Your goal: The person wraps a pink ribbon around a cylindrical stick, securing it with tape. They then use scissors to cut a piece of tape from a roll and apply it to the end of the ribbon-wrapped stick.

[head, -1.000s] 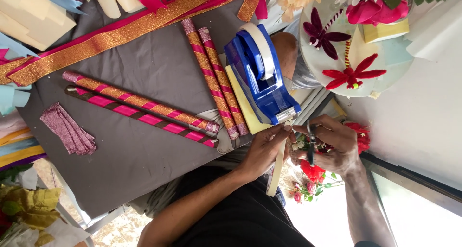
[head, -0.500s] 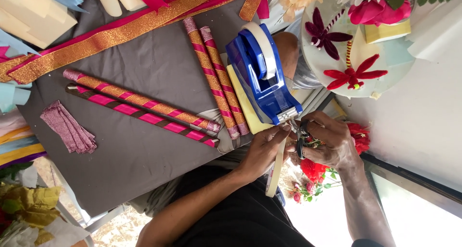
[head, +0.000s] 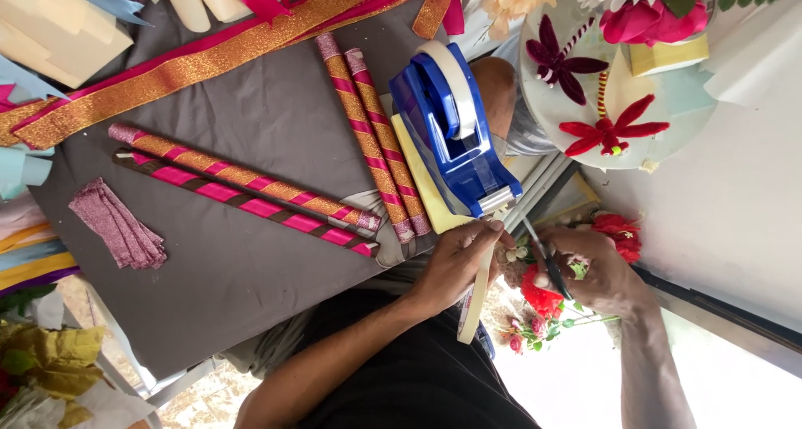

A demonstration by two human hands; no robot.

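A large blue tape dispenser [head: 451,137] stands at the near edge of the grey board [head: 251,279]. My left hand [head: 455,262] pinches a pale strip of tape [head: 474,299] drawn out from the dispenser's cutter; the strip hangs down toward my lap. Just to the right, my right hand [head: 597,270] grips small dark scissors [head: 545,258], whose blades point up toward the tape near the cutter. Beneath this hand lies a bunch of small red artificial flowers [head: 539,299].
Several sticks wrapped in gold and pink spiral bands [head: 242,191] lie on the board, two more [head: 372,137] beside the dispenser. A gold glitter ribbon [head: 192,66], folded purple glitter strips [head: 117,224], a white plate with red paper flowers [head: 610,103] and coloured papers surround them.
My right hand has shifted slightly right and its scissors now show more plainly beside the tape. My left hand keeps hold of the strip.
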